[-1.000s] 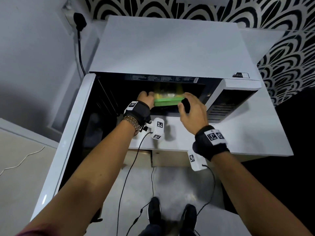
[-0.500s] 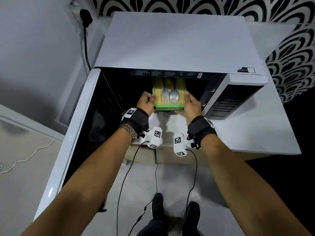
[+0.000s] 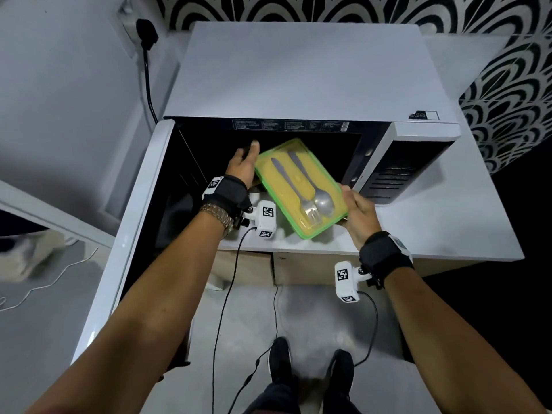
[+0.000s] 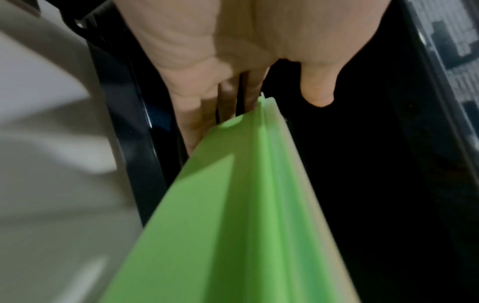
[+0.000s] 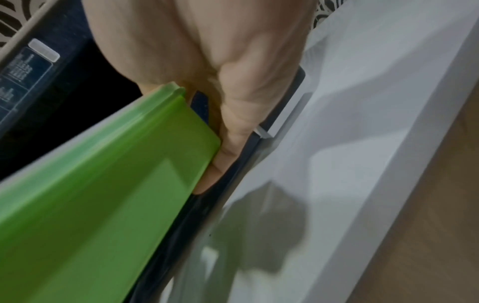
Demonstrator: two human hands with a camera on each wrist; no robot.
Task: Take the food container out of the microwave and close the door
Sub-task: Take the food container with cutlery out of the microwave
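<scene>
The green food container (image 3: 283, 198) with a clear lid, a fork (image 3: 309, 209) and a spoon (image 3: 324, 201) under the lid, hangs slanted in front of the open microwave (image 3: 298, 70). My right hand (image 3: 357, 213) grips its near right corner, thumb on the rim, fingers (image 5: 228, 147) beneath the green container wall (image 5: 103, 194). My left hand (image 3: 243, 165) is at the far left corner. Its fingers (image 4: 197, 123) lie straight under the container (image 4: 233, 205), and the thumb (image 4: 317, 90) stands off it. The microwave door (image 3: 128, 234) is swung wide open to the left.
The microwave stands on a white counter (image 3: 448, 219), its control panel (image 3: 397, 174) to the right of the dark cavity (image 3: 298, 135). A black plug and cord (image 3: 146, 34) run down the left wall. Wrist-camera cables hang toward the floor by my shoes (image 3: 279, 360).
The container has come out of the cavity toward me and turned diagonal. My right hand drew back to the right with it. My left thumb has lifted off the rim.
</scene>
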